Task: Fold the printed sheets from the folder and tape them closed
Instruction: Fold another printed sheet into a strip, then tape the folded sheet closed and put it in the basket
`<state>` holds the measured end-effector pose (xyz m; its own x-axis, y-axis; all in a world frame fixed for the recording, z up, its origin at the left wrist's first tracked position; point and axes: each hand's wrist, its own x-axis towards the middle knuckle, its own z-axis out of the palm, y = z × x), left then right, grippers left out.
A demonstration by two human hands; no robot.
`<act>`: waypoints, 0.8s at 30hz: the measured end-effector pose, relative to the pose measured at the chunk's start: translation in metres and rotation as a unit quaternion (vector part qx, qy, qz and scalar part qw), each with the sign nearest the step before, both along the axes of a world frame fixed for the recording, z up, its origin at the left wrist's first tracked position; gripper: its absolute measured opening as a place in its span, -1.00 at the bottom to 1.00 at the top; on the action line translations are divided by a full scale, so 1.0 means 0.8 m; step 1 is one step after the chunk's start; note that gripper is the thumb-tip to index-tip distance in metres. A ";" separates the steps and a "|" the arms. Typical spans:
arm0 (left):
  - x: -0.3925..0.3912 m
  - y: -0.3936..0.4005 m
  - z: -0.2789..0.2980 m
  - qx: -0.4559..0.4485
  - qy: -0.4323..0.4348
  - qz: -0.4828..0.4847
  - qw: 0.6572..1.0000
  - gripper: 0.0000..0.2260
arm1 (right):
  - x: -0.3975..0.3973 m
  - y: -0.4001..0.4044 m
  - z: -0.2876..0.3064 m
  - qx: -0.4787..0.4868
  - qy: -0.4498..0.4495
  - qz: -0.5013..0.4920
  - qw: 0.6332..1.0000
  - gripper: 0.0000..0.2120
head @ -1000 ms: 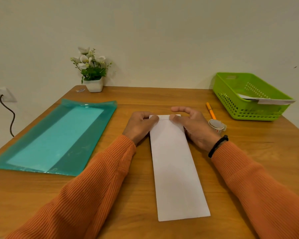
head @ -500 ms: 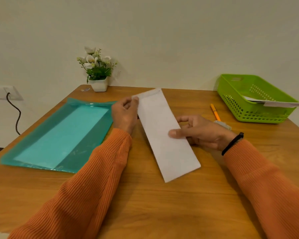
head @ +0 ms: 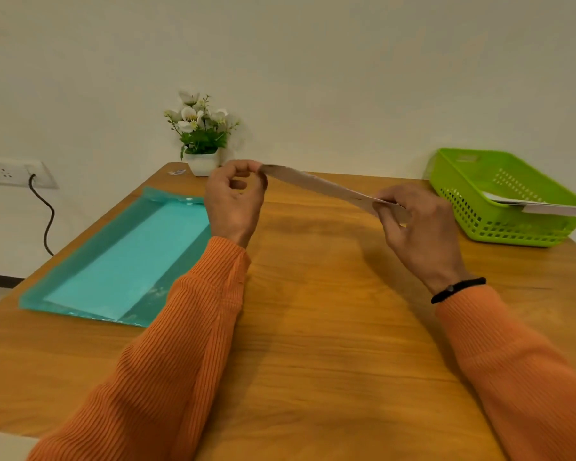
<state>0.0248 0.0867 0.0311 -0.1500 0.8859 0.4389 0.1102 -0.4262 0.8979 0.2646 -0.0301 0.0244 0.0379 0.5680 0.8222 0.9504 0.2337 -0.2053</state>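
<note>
Folded sheet [head: 320, 187], a long narrow strip, hangs in the air above the counter [head: 313, 294], held at both ends. My left hand [head: 235, 202] pinches its far end with curled fingers; my right hand [head: 413, 227] grips the near end. It runs left to right, seen nearly edge-on. Bare wood lies below, between the teal folder [head: 120, 257] and green basket [head: 499, 197].

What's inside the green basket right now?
The green basket holds white paper, flat and sticking out over the right rim. Whether it is one sheet or several, and anything under it, is hidden by the paper and the basket walls.
</note>
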 end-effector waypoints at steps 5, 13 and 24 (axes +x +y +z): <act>-0.011 0.001 -0.002 -0.118 -0.006 -0.080 0.990 -0.84 | 0.007 0.006 -0.012 -0.070 -0.031 -0.006 0.997 -0.82; -0.011 0.001 0.011 -0.359 -0.036 -0.133 0.923 -0.70 | -0.002 0.007 -0.025 -0.266 -0.077 -0.015 0.961 -0.85; 0.039 -0.042 -0.027 -0.047 0.463 -0.139 0.874 -0.60 | -0.004 0.002 -0.010 -0.377 0.034 0.019 0.926 -0.64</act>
